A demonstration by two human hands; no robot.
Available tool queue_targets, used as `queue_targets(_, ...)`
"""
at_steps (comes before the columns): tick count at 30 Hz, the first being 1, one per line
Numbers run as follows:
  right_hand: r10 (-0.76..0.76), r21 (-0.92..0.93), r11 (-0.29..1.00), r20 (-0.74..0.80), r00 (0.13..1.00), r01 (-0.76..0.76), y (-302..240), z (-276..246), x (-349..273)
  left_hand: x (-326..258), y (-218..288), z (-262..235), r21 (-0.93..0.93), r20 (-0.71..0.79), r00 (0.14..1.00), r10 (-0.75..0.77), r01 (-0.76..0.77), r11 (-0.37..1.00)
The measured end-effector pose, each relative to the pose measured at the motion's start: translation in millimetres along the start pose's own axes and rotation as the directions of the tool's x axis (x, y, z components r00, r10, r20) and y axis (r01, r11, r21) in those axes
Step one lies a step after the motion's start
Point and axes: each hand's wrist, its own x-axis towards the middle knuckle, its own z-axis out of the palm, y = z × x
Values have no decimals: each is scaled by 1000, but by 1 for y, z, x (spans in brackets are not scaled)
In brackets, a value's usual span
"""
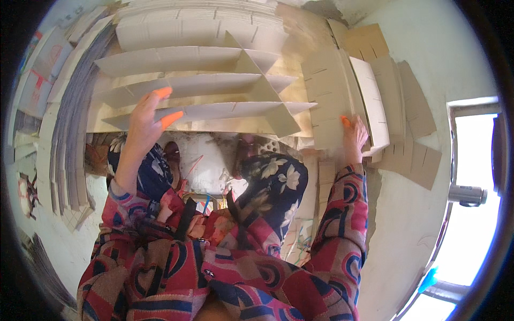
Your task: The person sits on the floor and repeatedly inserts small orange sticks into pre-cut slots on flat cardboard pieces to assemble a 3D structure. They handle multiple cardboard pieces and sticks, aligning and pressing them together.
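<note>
Three long cardboard strips stand on edge across the table, the near one closest to me. A cross strip is slotted through their right ends, running from the far side toward me. My left hand hovers over the left part of the near strip, thumb and forefinger spread, with orange covers on both tips. I see nothing between these fingers. At the right, my right hand grips the near end of a slotted cardboard strip on a stack. Its orange-covered thumb lies on top; its other fingertips are partly hidden.
More slotted strips are piled along the table's far side. Tall stacks of cardboard stand at the left. Loose cardboard pieces lie beyond my right hand, before a bright window. The table's near edge runs above my knees.
</note>
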Motion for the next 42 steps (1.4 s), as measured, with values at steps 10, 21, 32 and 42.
queue_targets(10,-122,606,746,-285,951,277,-137,-141,-36,10,-55,11,186,256,951,173,-224,957)
queue_targets(21,-546,667,543,-180,818,509,-217,-147,-56,8,-40,24,37,244,939,242,-258,965)
queue_targets(32,-614,663,493,-194,765,564,-218,-131,-52,7,-36,26,41,236,957,171,-185,982)
queue_targets(42,-586,661,624,42,809,417,-233,-127,-56,12,-38,47,96,215,951,224,-249,964)
